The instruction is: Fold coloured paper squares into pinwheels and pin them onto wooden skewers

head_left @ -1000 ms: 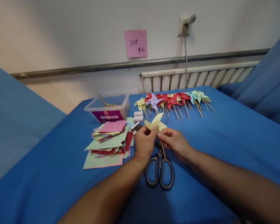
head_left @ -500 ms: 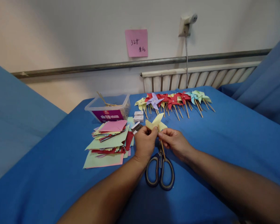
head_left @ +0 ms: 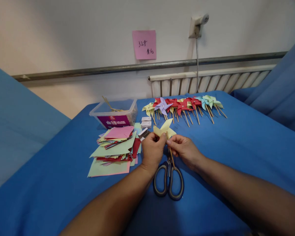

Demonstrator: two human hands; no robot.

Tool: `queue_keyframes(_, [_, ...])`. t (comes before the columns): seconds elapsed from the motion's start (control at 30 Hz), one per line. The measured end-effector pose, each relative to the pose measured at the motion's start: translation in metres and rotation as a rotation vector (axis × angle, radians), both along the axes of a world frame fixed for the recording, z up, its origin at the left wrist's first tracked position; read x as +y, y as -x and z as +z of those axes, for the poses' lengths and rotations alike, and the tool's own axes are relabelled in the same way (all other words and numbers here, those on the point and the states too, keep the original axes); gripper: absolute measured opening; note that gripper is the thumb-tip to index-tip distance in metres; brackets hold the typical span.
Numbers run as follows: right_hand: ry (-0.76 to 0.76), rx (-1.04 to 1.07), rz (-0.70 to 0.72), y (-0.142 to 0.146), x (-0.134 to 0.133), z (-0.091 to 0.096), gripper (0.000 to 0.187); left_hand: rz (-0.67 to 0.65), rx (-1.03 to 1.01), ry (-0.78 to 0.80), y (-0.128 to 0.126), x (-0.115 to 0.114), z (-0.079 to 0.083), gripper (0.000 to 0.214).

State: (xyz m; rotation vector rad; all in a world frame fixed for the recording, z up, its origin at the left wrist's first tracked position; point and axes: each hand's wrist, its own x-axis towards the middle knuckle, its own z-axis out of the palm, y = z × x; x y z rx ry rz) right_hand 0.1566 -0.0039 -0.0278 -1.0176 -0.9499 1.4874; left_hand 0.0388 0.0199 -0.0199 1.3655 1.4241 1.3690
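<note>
The left hand and right hand pinch a yellow pinwheel above the scissors, with finished pinwheels lying at 1 o'clock and much unused paper at 9 o'clock.

1. A plain indoor room set up as a paper-craft work station is shown.
2. The table is covered in blue cloth, and blue-draped surfaces are seen at both sides.
3. Craft stock is laid out on it: a stack of coloured paper, scissors and a row of finished pinwheels.
4. A radiator, a wall socket and a handwritten pink note are seen along the back wall.
</note>
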Motion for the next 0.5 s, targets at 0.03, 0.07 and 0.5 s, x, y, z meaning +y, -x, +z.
queue_keyframes(0.03, [0.001,-0.001,-0.001,0.0,-0.0001,-0.0001,0.035,-0.002,0.001,0.001,0.0,-0.0002,0.0003,0.023])
queue_keyframes(0.07, [0.002,-0.002,-0.002,0.0,-0.0003,0.0001,0.035,-0.004,0.002,0.002,-0.0001,-0.0005,0.0006,0.023])
queue_keyframes(0.5, [0.004,-0.001,-0.028,0.0014,-0.0006,0.0022,0.038,-0.012,0.018,0.0,-0.0007,-0.001,0.0035,0.023])
